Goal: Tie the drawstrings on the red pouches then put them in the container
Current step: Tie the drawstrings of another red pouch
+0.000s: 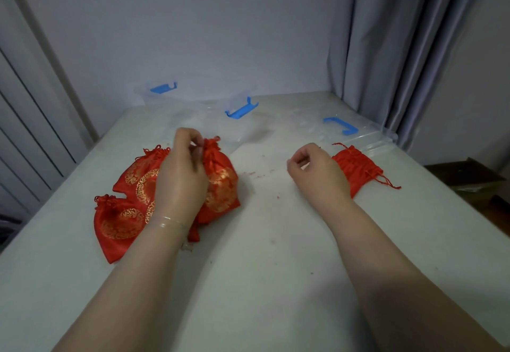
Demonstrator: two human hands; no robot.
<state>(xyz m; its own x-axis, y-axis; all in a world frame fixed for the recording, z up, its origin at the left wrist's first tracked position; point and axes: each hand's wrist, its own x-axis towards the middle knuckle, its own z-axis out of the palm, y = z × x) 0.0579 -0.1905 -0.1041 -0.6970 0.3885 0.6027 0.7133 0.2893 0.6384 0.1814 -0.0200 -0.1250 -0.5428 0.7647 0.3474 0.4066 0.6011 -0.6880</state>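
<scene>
Left hand: my left hand is over the pile of pouches, fingers curled, pinching the gathered neck of the top pouch near its drawstring.
Right hand: my right hand hovers above the table, well apart from the left, fingers curled loosely inward with thumb and forefinger close together; I see nothing held in it.
Top pouch: red with gold round patterns, neck puckered and pointing away from me, lying on the others.
Pile: two more patterned pouches, one behind my left hand with its tied neck toward the far side, one nearest me on the left with its knotted neck at the upper left; they overlap each other.
Flat pouch: a plain red pouch lies just beyond my right wrist on the right, flat, its strings trailing loose toward the table edge.
Container: a clear container with blue clips stands at the far side of the table, beyond the pile; I cannot tell whether any pouch is in it.
Lid: a clear lid with a blue clip lies flat at the far right, just behind the flat pouch.
Bracelet: a thin bracelet sits on my left wrist.
Table: pale surface with small red specks between my hands.
Surroundings: grey curtain at the right, plain wall behind.
</scene>
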